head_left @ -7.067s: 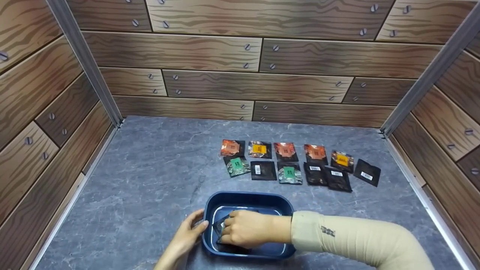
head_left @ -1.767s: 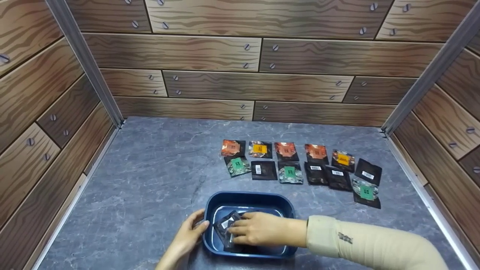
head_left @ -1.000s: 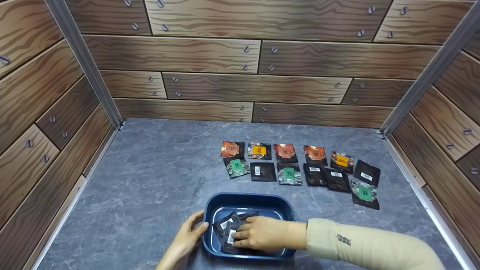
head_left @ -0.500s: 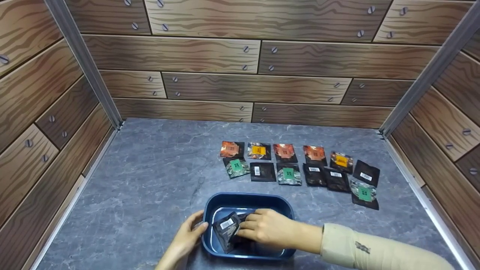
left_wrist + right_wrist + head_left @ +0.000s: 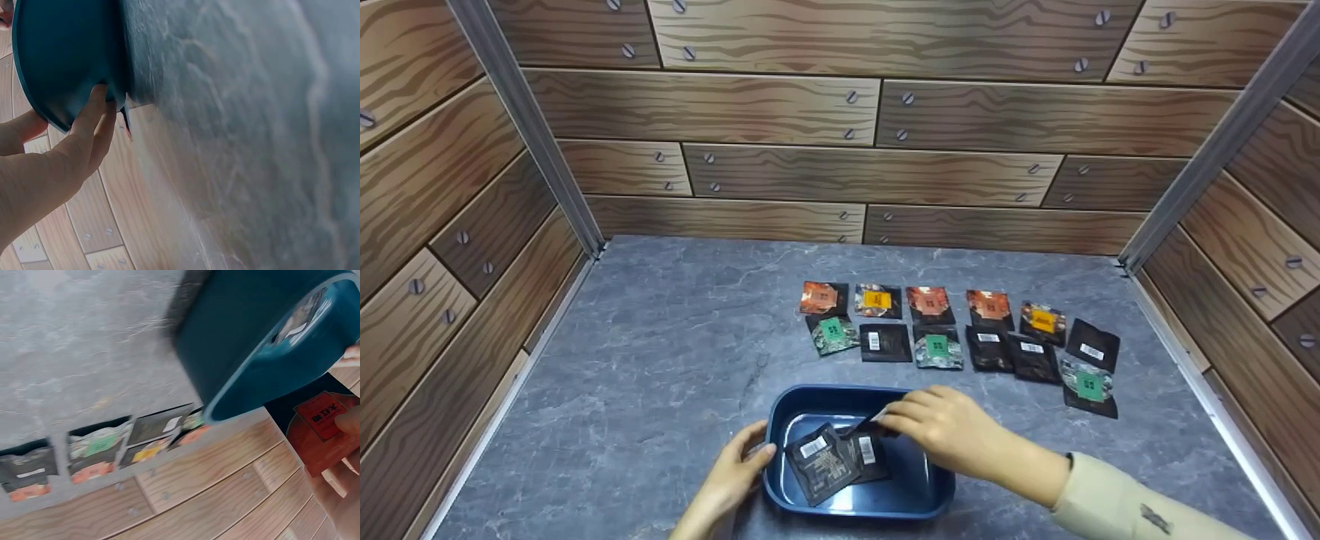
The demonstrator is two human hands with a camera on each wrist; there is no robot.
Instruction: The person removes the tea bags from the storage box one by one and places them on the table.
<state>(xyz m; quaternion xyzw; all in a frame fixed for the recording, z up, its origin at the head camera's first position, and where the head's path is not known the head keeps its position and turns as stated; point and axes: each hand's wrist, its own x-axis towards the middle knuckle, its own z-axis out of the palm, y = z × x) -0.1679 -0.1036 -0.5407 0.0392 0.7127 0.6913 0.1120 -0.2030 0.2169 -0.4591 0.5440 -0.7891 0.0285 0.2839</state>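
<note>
My right hand (image 5: 952,431) pinches a tea sachet (image 5: 318,422) over the right part of the blue tub (image 5: 859,514). In the right wrist view that sachet shows a red label with dark characters; from the head it appears nearly edge-on. My left hand (image 5: 735,469) holds the tub's left end, thumb at the rim and fingers along the outer wall (image 5: 67,50). Inside lie black sachets, barcode labels up: one flat on the left (image 5: 826,472), overlapping another (image 5: 871,456).
Behind the tub, sachets lie in two rows on the grey marbled table (image 5: 675,360). The back row has orange (image 5: 823,298) and yellow (image 5: 877,301) fronts; the front row mixes green (image 5: 937,349) and black (image 5: 885,343) ones. Wood-patterned walls (image 5: 780,172) enclose the table.
Over the last second my right hand has picked a sachet from the pile and lifted it up and right. Earlier, a green sachet appeared at the right end. My left hand has stayed put.
</note>
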